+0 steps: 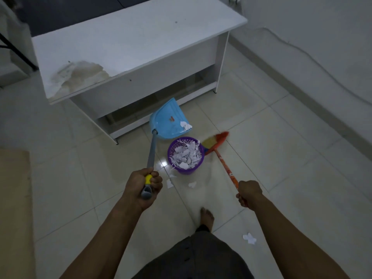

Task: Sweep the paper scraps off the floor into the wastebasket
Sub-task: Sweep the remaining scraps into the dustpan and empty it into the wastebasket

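paper scraps [186, 155] fill the purple wastebasket [186, 156] on the pale glossy tile floor [281, 158], with a few more loose on the tiles near it — one clump [185, 125] sits in the blue dustpan [171, 120] just behind the basket. left hand [144, 187] grips the dustpan's long handle, right hand [249, 193] grips the orange broom [216, 142], its head beside the basket — a white desk [130, 47] stands behind, a cable [302, 55] trailing along the wall.

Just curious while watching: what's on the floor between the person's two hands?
In the head view, a few white paper scraps lie on the tiles between the left hand and the right hand, just short of the purple wastebasket.
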